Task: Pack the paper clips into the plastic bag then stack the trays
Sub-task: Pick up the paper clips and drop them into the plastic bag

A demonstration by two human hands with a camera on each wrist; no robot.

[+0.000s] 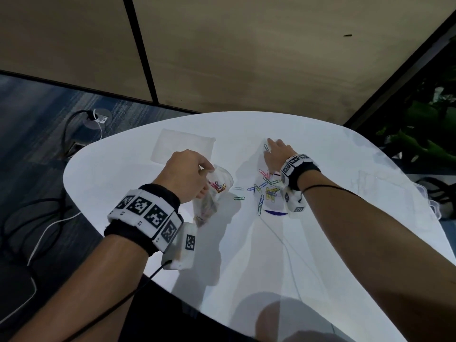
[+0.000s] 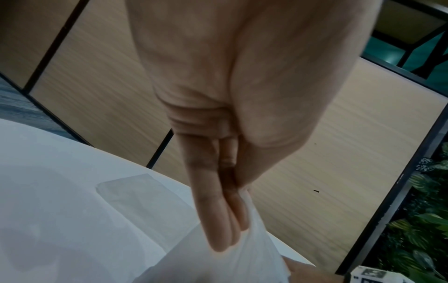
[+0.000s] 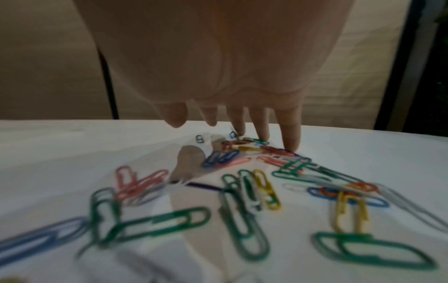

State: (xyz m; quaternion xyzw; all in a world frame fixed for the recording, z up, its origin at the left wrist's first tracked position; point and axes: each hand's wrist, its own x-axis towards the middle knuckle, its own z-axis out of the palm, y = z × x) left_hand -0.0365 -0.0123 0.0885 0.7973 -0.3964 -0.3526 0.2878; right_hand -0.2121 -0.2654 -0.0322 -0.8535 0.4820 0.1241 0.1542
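Note:
My left hand pinches the rim of a clear plastic bag and holds it up off the white table; several coloured paper clips show inside it. In the left wrist view the thumb and straight fingers clamp the bag. To the right lie several loose coloured paper clips on the table. My right hand reaches past them with straight fingers. Its fingertips press down at the far edge of the clip pile.
A clear shallow tray lies at the far left of the table, beyond the bag, also seen as a tray. More clear plastic trays sit near the right edge. Clear plastic with a dark blue line lies under the clips.

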